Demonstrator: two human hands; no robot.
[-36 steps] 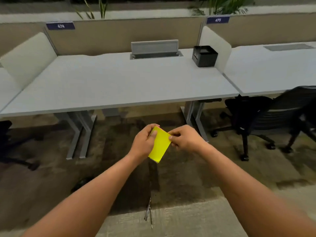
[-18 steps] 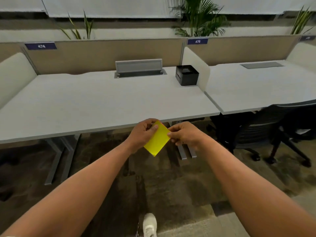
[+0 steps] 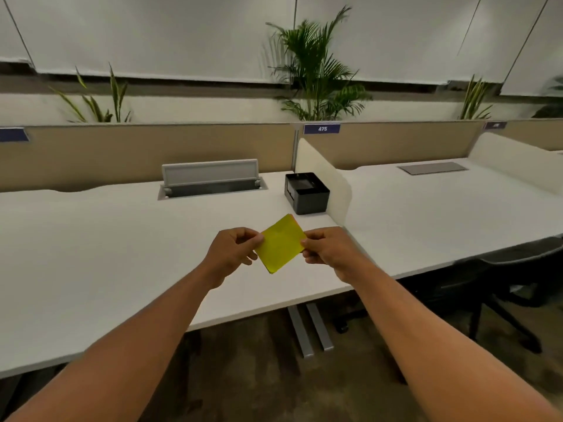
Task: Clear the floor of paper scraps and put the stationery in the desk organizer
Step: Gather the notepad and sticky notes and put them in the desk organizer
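Both hands grip the yellow pad by opposite corners, left hand and right hand pinching it above the tabletop. The step looks like carrying stationery to the organizer, which sits near, at the back beside the divider. Next calls for reaching forward and dropping the pad into its open top

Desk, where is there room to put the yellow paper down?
The desk is bare nearly everywhere: the wide stretch left of the hands, and the strip between the grey cable flap and the front edge. Only the back right corner is taken, where the black organizer stands beside the white divider.
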